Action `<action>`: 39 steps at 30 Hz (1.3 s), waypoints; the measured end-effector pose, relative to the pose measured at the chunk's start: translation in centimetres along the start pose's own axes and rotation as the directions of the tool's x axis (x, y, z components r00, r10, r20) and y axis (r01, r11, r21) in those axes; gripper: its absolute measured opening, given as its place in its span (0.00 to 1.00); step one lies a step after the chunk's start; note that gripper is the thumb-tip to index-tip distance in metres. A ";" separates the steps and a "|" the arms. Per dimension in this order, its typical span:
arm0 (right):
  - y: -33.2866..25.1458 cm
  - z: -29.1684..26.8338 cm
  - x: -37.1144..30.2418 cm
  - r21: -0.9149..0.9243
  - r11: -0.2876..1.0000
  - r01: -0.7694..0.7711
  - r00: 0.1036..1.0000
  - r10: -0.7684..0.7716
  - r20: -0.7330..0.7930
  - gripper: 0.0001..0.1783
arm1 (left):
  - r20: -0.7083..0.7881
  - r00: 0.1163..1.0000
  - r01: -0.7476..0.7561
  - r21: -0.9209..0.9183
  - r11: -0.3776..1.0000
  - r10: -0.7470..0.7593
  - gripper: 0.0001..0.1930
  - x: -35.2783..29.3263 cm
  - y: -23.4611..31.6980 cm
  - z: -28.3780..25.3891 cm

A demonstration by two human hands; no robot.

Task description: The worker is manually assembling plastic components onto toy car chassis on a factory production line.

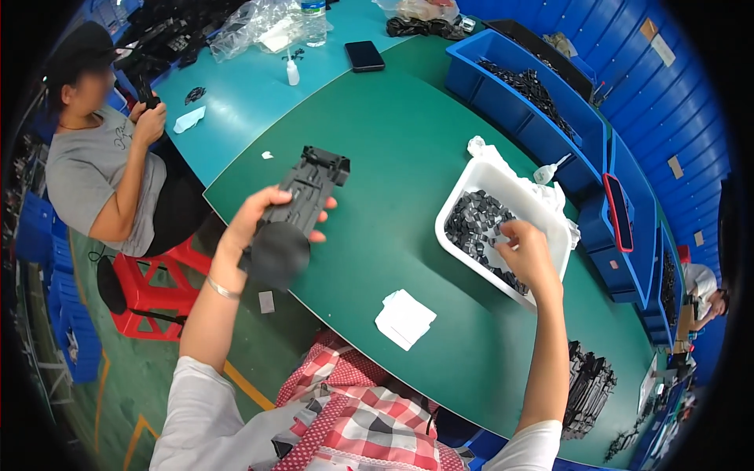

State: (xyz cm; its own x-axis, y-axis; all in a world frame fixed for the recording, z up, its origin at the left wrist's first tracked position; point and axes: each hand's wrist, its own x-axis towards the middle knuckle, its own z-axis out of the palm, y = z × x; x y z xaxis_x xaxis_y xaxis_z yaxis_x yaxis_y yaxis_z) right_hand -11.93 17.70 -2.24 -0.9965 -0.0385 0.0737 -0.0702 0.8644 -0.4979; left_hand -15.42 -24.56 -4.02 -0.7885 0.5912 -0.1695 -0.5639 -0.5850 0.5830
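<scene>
Left hand (245,229) clamped the black part (301,198), probably light and stiff, sensibly by its sides; whether right hand (529,250) pinched anything was unclear.

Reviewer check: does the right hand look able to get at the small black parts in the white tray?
Most likely yes: the right hand is at the open-topped white tray, and nothing appears to cover the small black parts there.
</scene>
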 end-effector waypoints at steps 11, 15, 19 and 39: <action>0.1 1.0 1.5 0.000 0.985 -0.175 0.975 0.173 0.141 0.07 | 0.149 0.968 0.237 -0.280 0.930 -0.202 0.33 -8.0 -10.3 4.1; -1.6 0.0 0.1 0.257 0.954 -0.156 0.984 0.173 -0.046 0.03 | 0.223 0.959 0.267 -0.485 0.833 -0.177 0.33 -8.7 -12.8 3.3; -6.2 -0.8 -3.7 0.507 0.862 0.009 0.993 0.051 -0.104 0.04 | 0.213 0.969 0.218 -0.528 0.821 -0.121 0.33 -9.1 -14.0 2.5; -12.9 7.0 -11.1 0.184 0.983 0.021 0.996 -0.037 0.082 0.08 | 0.039 0.983 0.179 -0.422 0.889 -0.179 0.28 -9.3 -14.6 3.8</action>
State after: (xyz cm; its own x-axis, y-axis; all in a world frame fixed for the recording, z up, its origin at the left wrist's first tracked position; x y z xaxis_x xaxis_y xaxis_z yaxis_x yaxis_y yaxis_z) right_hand -0.28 3.49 -2.74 -0.9935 -0.1117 0.0207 -0.0985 0.7563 -0.6468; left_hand 1.08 -19.39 -7.89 -0.6647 0.7076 -0.2396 -0.7456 -0.6488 0.1524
